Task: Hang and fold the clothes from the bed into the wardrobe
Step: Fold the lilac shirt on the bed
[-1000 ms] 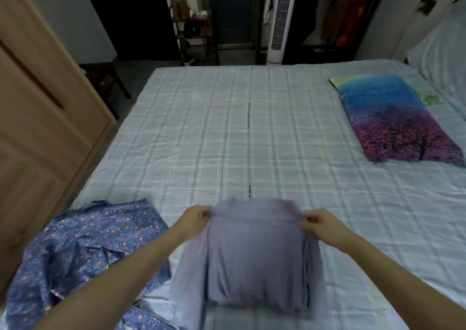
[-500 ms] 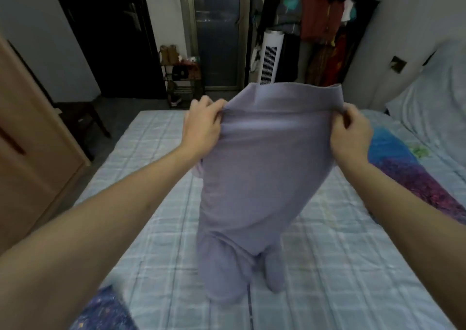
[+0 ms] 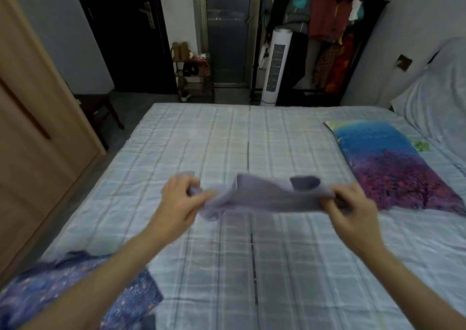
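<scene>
A lavender garment [image 3: 262, 197] stretches flat in the air over the middle of the bed [image 3: 252, 140], blurred by motion. My left hand [image 3: 177, 200] grips its left edge and my right hand [image 3: 350, 203] grips its right edge. A dark blue garment with small orange dots [image 3: 75, 287] lies crumpled at the bed's near left corner, partly under my left forearm. The wooden wardrobe [image 3: 32, 133] stands along the left side, its doors closed.
A blue and purple pillow [image 3: 385, 168] lies on the right of the bed. Beyond the foot stand a white tower fan [image 3: 276, 65], a rack of hanging clothes [image 3: 327, 27], a small shoe shelf [image 3: 194, 75] and a stool [image 3: 100, 110].
The lavender garment was lifted off the bed and held up hanging in front of me; now both hands have swung it down and forward, flat over the bed.
</scene>
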